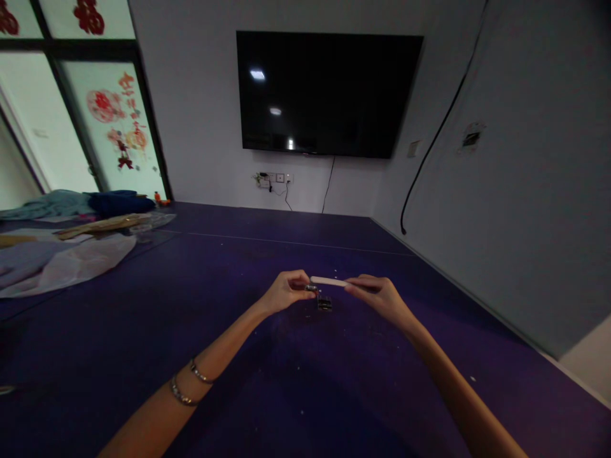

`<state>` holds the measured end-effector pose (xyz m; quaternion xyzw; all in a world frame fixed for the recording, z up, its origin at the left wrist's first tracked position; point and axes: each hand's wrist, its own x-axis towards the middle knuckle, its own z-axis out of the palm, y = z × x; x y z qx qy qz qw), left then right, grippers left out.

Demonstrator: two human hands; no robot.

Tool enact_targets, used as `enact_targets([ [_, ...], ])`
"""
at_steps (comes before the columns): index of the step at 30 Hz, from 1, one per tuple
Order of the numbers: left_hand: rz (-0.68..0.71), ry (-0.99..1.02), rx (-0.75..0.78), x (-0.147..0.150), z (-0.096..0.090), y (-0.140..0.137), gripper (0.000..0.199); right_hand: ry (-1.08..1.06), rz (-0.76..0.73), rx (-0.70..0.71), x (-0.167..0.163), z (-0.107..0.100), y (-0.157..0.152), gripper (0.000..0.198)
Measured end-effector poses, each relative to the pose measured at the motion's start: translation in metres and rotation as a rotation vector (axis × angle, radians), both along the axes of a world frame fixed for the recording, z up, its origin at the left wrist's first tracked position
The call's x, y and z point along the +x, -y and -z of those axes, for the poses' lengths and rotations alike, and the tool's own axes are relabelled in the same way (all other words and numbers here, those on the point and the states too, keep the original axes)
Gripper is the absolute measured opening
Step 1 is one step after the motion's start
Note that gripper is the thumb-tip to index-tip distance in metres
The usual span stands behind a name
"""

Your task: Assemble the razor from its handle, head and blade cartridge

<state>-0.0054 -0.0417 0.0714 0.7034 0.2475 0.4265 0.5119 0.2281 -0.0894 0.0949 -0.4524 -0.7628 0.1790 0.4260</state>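
Observation:
In the head view, my right hand (375, 294) pinches one end of a flat, pale stick with a rounded tip (328, 281), like a craft stick. The stick points left, its far tip close to the fingers of my left hand (285, 292). Between the thumb and fingers of that left hand is a small shiny metallic piece (311, 288), with a bit of red by the thumb. Whether the stick touches this piece I cannot tell. Just below, a small dark rectangular object (324, 303) lies on the purple surface (305, 375).
White specks are scattered over the purple surface. At left lie a plastic bag (81, 264), a brown flat piece (102, 225) and blue cloth (121, 201). A television (329, 95) hangs on the far wall; a black cable (436, 137) runs down the right wall.

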Motion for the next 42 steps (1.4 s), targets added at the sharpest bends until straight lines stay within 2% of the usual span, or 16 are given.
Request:
enact_targets([
  [3,-0.012,-0.006,-0.011,0.000,0.000,-0.001,0.019,0.019,-0.063,-0.022,0.000,-0.002,0.002,0.028],
  [8,0.006,0.002,0.007,-0.001,0.001,-0.002,0.020,-0.026,-0.004,-0.010,0.000,-0.002,0.002,0.029],
  [12,-0.021,-0.017,-0.007,-0.001,0.001,-0.002,0.019,0.007,-0.083,-0.043,0.001,-0.002,0.002,0.026],
  [17,-0.008,0.007,0.002,0.000,0.000,-0.001,0.019,-0.030,-0.012,-0.030,0.004,0.002,-0.003,0.030],
  [22,-0.066,-0.022,-0.013,0.000,0.000,0.000,0.020,-0.013,-0.125,-0.091,0.007,0.004,-0.005,0.028],
  [28,0.007,0.013,0.007,-0.001,0.001,-0.001,0.018,-0.052,-0.022,-0.056,0.009,0.008,-0.008,0.032],
  [32,-0.023,-0.026,-0.010,0.000,0.003,-0.002,0.020,-0.015,-0.100,-0.088,0.008,0.007,-0.008,0.029],
  [37,0.018,0.000,0.001,0.000,0.003,-0.001,0.019,-0.015,-0.025,-0.039,0.009,0.005,-0.006,0.031],
  [42,-0.018,-0.032,-0.010,0.000,0.004,-0.002,0.020,0.034,-0.093,-0.056,0.004,-0.002,0.001,0.030],
])
